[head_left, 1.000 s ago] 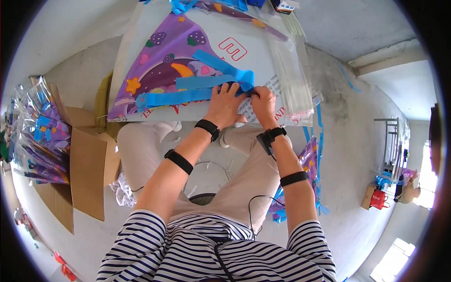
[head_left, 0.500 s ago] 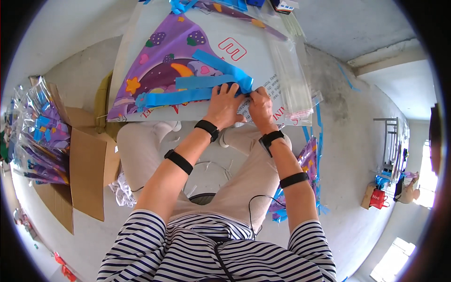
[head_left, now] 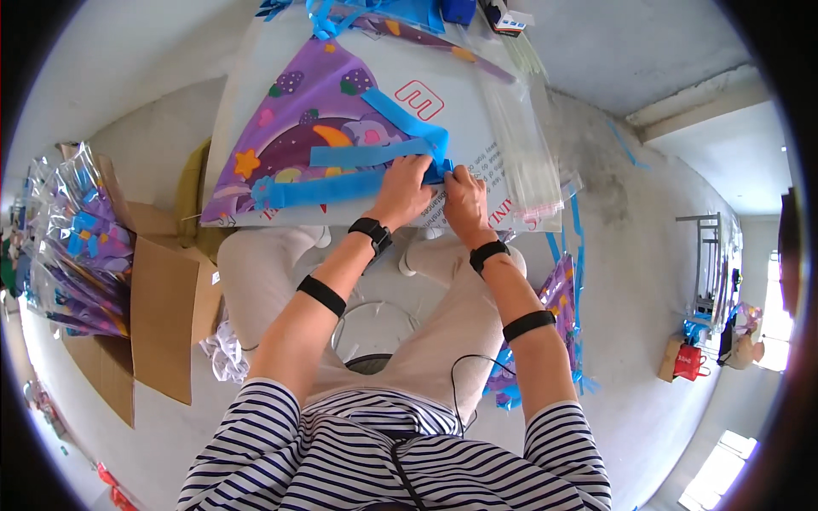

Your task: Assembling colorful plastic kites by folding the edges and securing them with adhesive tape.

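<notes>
A purple triangular kite (head_left: pixel 298 128) with star, moon and fruit prints lies flat on a white board (head_left: pixel 477 111) across my lap. Blue ribbon tails (head_left: pixel 341 183) are folded over it. My left hand (head_left: pixel 402 189) presses down on the blue tails near the kite's right corner. My right hand (head_left: pixel 460 198) pinches the end of the blue tails beside it. Both wrists wear black bands.
Clear plastic sleeves (head_left: pixel 524 145) lie on the board's right side. A cardboard box (head_left: pixel 145 315) full of packed purple kites (head_left: pixel 68 247) stands at my left. More kites (head_left: pixel 558 298) lie on the floor at my right. Blue pieces (head_left: pixel 409 10) sit at the board's far edge.
My right hand has shifted slightly left toward my left hand on the blue tails. The kite has stayed in place.
</notes>
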### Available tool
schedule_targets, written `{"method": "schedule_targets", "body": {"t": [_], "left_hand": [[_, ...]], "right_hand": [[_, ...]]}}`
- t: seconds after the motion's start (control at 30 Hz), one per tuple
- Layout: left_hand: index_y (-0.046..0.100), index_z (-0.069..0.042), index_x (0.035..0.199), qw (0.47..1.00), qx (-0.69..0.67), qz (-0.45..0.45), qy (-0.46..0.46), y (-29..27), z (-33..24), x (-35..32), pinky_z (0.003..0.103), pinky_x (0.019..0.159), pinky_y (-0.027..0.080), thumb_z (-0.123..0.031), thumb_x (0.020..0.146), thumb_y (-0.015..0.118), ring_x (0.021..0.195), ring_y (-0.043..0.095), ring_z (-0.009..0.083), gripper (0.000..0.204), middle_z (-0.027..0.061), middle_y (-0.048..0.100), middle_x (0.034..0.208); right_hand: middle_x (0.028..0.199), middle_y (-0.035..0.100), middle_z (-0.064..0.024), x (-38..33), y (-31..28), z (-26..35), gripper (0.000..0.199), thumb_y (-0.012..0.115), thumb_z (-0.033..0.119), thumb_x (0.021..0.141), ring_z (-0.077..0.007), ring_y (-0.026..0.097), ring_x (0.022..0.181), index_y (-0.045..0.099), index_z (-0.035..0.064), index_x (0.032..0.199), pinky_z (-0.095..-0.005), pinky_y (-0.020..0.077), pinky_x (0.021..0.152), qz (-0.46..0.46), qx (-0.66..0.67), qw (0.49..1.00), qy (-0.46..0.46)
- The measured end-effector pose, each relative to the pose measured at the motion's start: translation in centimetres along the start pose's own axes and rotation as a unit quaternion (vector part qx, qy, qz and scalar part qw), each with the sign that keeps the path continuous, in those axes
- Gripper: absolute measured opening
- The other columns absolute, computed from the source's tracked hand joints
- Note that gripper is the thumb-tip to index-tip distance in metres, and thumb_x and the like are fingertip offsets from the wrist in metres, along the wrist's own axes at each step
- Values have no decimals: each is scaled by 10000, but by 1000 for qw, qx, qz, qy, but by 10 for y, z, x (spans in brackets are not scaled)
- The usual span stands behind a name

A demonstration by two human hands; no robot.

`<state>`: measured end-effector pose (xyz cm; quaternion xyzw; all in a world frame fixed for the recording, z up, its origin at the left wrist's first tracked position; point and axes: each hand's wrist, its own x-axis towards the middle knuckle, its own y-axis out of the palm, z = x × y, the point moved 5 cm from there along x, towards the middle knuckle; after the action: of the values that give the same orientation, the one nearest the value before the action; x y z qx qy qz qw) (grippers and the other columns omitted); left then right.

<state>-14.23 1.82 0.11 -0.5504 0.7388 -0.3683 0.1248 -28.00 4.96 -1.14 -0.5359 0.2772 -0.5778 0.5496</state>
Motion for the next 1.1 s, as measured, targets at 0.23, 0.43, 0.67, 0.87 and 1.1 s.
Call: {"method": "schedule_targets", "body": {"t": [0.23,0.43,0.67,0.87,1.1], "left_hand": [[530,12,1115,787,-542,-35,-294,7,18,23,381,892,494,-83,800,785,927,643,178,416,117,667,1052],[430,-34,1088,758,-560,-128,-310,7,20,44,351,854,477,-68,735,830,896,624,179,535,114,650,964],[680,-59,911,675,-668,-136,-282,5,34,61,369,828,513,-94,792,808,856,650,178,178,64,682,895],[627,-90,847,731,-589,-276,-207,-84,103,19,291,628,492,-151,759,789,727,613,131,194,7,632,835],[611,-9,1185,866,-280,-328,-254,-173,152,-95,282,766,496,-34,728,794,889,620,156,493,68,644,974]], "right_hand": [[930,562,-84,-2,2,-2,194,617,-16,730,-278,618,905,651,36,914,-437,439,772,-1,-15,1000,-2],[922,560,-77,-1,3,0,205,608,-20,722,-271,609,885,652,29,917,-429,438,767,-11,-16,1000,-8],[933,558,-82,-3,2,2,227,603,-31,718,-270,600,892,655,15,934,-424,439,778,-29,-16,999,-10],[963,561,-86,-4,4,2,247,599,-33,732,-276,602,912,662,10,966,-426,440,801,-25,-13,1000,-13],[970,565,-87,0,2,3,261,608,-47,715,-284,603,929,656,10,965,-429,432,814,-21,1,1000,-12]]}}
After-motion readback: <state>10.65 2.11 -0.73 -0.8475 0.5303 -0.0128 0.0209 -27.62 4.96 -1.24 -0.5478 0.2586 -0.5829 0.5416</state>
